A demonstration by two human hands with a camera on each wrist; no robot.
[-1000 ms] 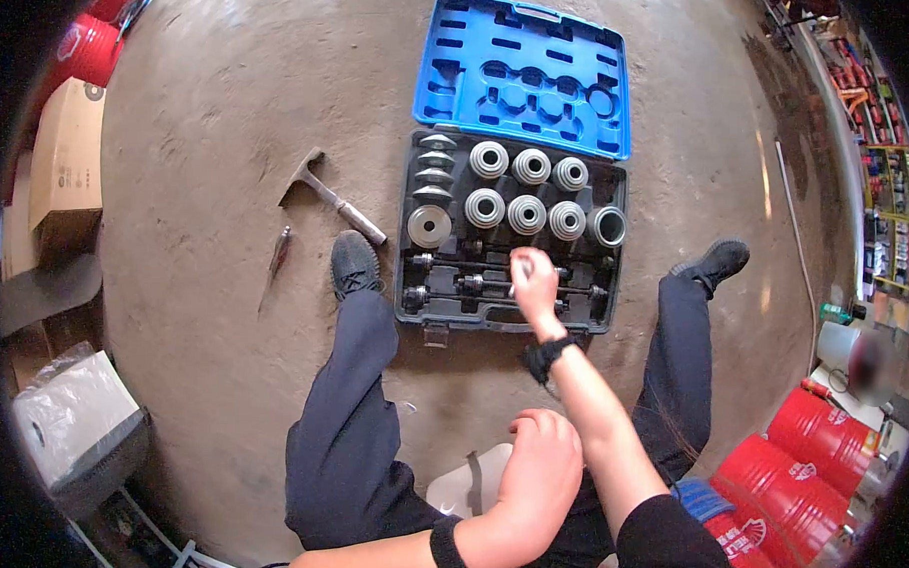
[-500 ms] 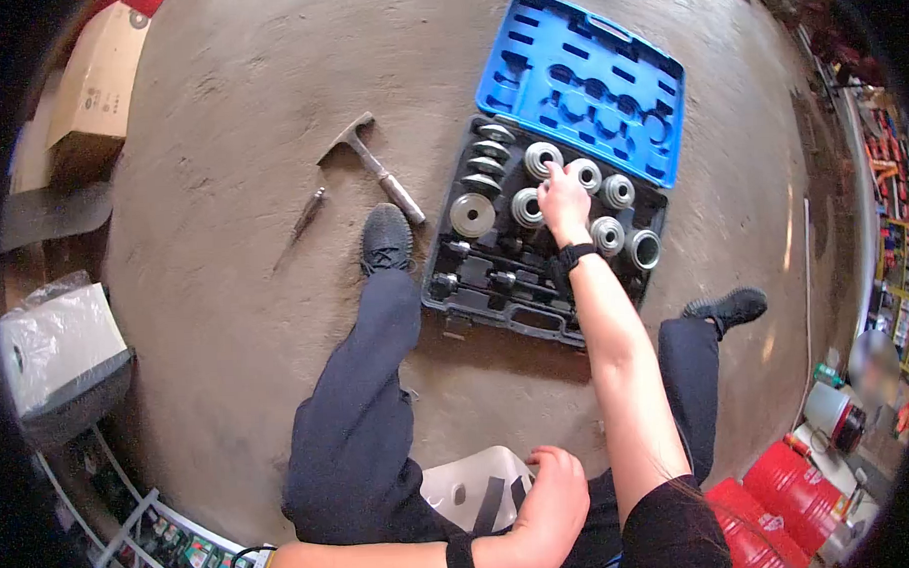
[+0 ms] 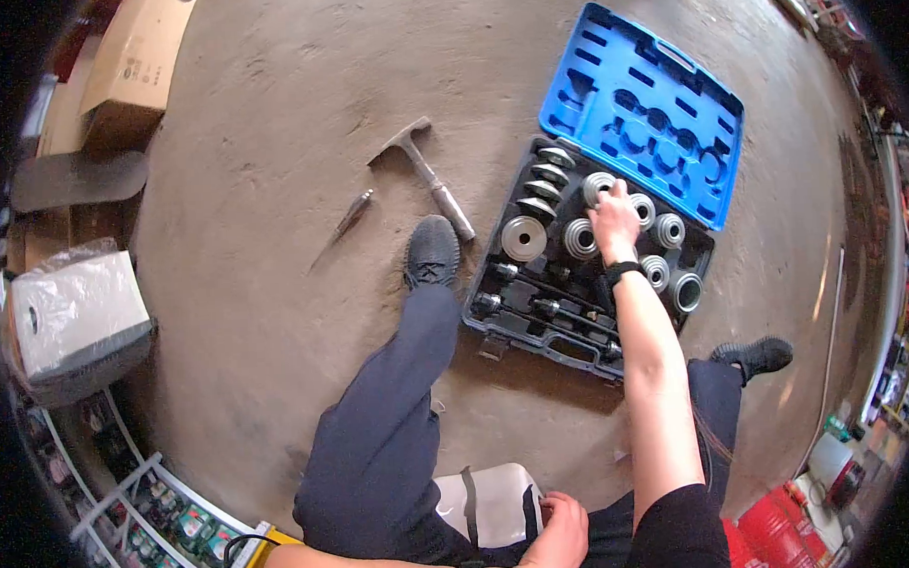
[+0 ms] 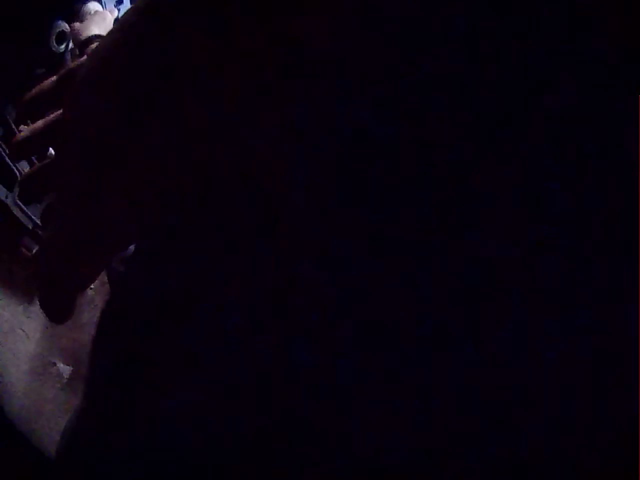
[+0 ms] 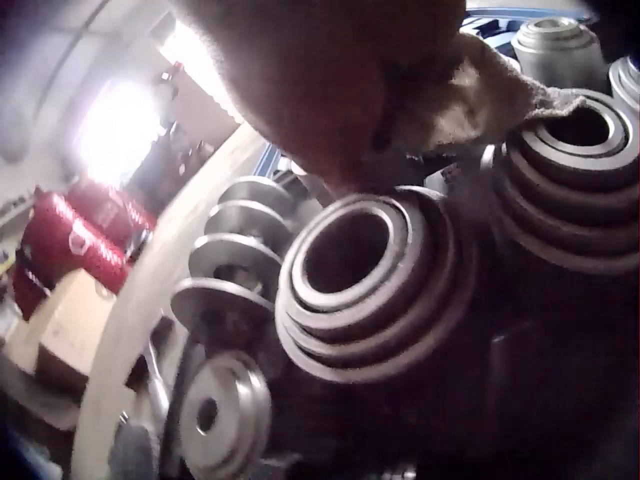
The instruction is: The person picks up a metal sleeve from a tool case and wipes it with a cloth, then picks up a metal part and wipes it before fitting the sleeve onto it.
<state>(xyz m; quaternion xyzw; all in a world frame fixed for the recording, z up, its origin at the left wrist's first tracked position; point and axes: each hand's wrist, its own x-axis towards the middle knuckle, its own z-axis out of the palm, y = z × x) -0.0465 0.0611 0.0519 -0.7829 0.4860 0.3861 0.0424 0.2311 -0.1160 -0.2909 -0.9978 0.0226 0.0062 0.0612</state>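
An open case [image 3: 536, 326] on the floor holds several stepped metal ring stacks, discs and dark threaded rods. My right hand [image 3: 615, 220] reaches into it, thumb and fingers pinching the edge of the upper-left ring stack [image 3: 598, 188]; their tips are partly hidden. In the right wrist view the hand [image 5: 330, 80] is above and behind the near ring stack [image 5: 350, 290], with discs [image 5: 235, 250] to the left. My left hand [image 3: 561, 539] rests loosely curled beside the white seat [image 3: 497, 503], holding nothing visible. The left wrist view is mostly black.
The blue lid [image 3: 649, 107] lies folded back behind the case. A hammer [image 3: 431, 180] and a pointed tool [image 3: 350, 218] lie on the floor to the left, near a shoe [image 3: 433, 251]. Cardboard boxes [image 3: 142, 65] stand far left, red drums [image 3: 774, 533] lower right.
My right hand has moved from the rods at the front of the case to the upper-left ring stack. The case and floor tools appear farther right as the head view shifts.
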